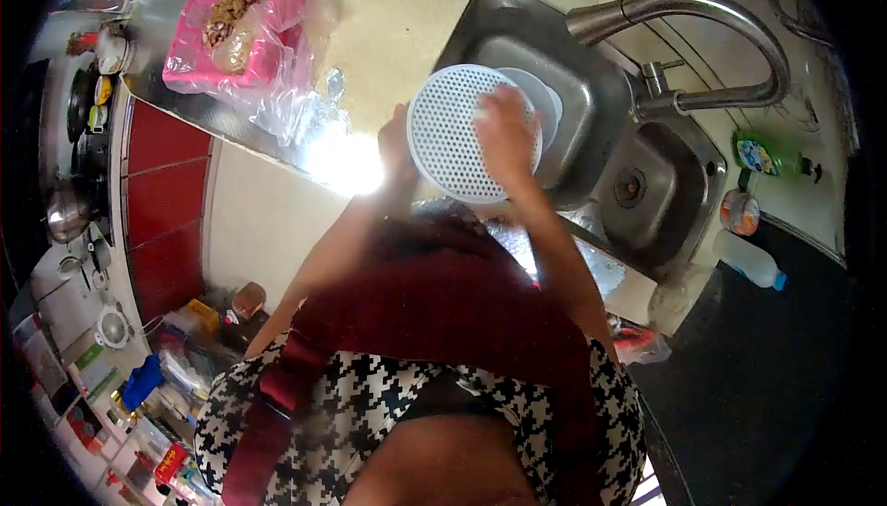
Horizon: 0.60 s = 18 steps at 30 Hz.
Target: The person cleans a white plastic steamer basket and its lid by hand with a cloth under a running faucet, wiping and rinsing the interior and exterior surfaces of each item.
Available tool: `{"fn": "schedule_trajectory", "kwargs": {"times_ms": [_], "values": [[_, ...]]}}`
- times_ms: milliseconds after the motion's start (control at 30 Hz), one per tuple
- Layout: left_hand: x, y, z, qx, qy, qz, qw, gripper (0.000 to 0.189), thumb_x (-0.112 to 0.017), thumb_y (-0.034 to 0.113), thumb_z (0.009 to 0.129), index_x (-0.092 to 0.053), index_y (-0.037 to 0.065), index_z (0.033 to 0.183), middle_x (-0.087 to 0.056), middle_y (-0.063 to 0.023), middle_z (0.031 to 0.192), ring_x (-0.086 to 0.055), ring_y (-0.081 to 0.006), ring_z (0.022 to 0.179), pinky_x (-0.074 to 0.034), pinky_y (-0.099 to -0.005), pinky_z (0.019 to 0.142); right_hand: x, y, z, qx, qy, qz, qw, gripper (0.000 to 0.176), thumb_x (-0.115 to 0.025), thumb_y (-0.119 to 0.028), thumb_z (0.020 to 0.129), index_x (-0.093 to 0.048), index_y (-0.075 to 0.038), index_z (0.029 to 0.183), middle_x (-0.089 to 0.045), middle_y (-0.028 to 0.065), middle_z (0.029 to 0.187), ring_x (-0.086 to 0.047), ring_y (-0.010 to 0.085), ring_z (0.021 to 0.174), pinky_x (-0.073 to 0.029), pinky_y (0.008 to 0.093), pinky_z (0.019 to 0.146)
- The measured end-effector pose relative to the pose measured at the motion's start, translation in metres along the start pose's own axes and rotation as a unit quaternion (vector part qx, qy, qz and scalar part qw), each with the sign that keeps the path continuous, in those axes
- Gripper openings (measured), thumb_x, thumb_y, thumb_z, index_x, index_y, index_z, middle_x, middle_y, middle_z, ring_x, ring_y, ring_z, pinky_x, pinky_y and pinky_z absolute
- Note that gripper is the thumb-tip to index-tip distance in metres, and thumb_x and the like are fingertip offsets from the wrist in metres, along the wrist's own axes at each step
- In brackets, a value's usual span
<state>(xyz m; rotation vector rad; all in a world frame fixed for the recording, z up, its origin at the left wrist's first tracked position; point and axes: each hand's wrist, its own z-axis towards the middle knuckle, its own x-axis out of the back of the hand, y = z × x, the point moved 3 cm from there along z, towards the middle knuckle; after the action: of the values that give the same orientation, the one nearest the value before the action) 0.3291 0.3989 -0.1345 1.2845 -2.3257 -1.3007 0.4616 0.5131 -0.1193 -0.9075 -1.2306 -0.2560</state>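
A round white plate with many small holes (453, 136) is held over the left edge of the steel sink (499, 16). My left hand (397, 150) grips its left rim, with the fingers partly hidden behind it. On the right part of its surface lies my right hand (506, 136), blurred, fingers stretched out. Behind the plate, inside the sink, white round dishes (552, 113) show in part.
A curved steel faucet (693, 2) arches over the sink from the right. Beside it is a smaller basin (665, 201). A pink basket (180, 48) with a plastic bag stands at upper left. Green bottle (758, 155) and white bottle (748, 259) are at right.
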Motion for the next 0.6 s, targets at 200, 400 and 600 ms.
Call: {"fn": "schedule_trajectory", "kwargs": {"times_ms": [200, 400, 600], "values": [[-0.013, 0.016, -0.017, 0.074, 0.068, -0.032, 0.994, 0.048, -0.023, 0.034, 0.099, -0.059, 0.002, 0.106, -0.065, -0.0091, 0.093, -0.063, -0.0163, 0.081, -0.051, -0.0295, 0.074, 0.008, 0.031, -0.033, 0.005, 0.022, 0.08, 0.997, 0.031, -0.055, -0.016, 0.083, -0.051, -0.004, 0.111, -0.04, 0.0169, 0.131, -0.032, 0.0328, 0.127, -0.026, 0.044, 0.105], [-0.016, 0.031, -0.034, 0.062, 0.038, -0.044, 0.996, 0.045, -0.032, 0.035, 0.098, -0.054, -0.003, 0.106, -0.063, -0.0127, 0.091, -0.064, -0.0205, 0.081, -0.054, -0.0321, 0.069, 0.008, -0.08, -0.033, 0.154, -0.004, 0.201, 0.967, 0.034, -0.06, -0.009, 0.075, -0.051, -0.004, 0.107, -0.042, 0.0166, 0.127, -0.036, 0.037, 0.122, -0.023, 0.0533, 0.103], [0.037, -0.033, 0.029, -0.045, -0.004, 0.11, 0.993, 0.045, -0.03, 0.034, 0.098, -0.05, -0.004, 0.112, -0.061, -0.0141, 0.098, -0.063, -0.0218, 0.083, -0.055, -0.0338, 0.072, 0.033, -0.02, -0.062, 0.281, -0.098, 0.073, 0.952, 0.025, -0.056, -0.014, 0.079, -0.054, -0.007, 0.104, -0.04, 0.0119, 0.131, -0.036, 0.0323, 0.124, -0.024, 0.0576, 0.102]]}}
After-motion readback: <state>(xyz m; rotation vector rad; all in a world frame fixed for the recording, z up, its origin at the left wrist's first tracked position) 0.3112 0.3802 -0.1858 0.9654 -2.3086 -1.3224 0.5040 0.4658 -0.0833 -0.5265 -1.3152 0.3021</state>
